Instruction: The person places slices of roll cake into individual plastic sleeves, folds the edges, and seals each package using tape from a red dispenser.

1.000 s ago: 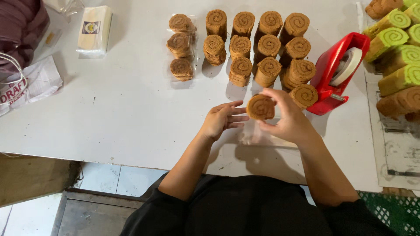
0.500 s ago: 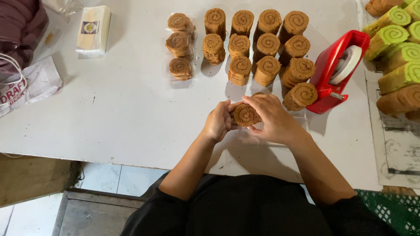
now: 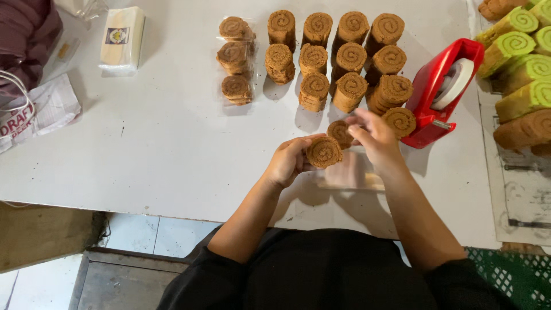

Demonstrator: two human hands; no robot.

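Observation:
My left hand [image 3: 288, 162] grips a brown swirl roll slice [image 3: 323, 152] just above the white table [image 3: 160, 149], spiral face up. A second brown slice [image 3: 339, 132] lies just beyond it, and the blurred fingertips of my right hand [image 3: 374, 139] pinch its right edge. A clear plastic wrapper [image 3: 351, 174] lies flat on the table under and between both hands. Right of my right hand, another brown slice [image 3: 400, 121] rests against the tape dispenser.
Rows of stacked brown roll slices [image 3: 336, 57] fill the far table, with three wrapped packs [image 3: 235, 57] to their left. A red tape dispenser [image 3: 442, 95] stands at right, beside green and brown rolls [image 3: 519, 57] on a tray. A white box [image 3: 121, 37] and a printed bag [image 3: 34, 109] lie at left.
The hands held the roll together; now they have come apart. The left keeps one slice, and the right has moved up and right to a second slice.

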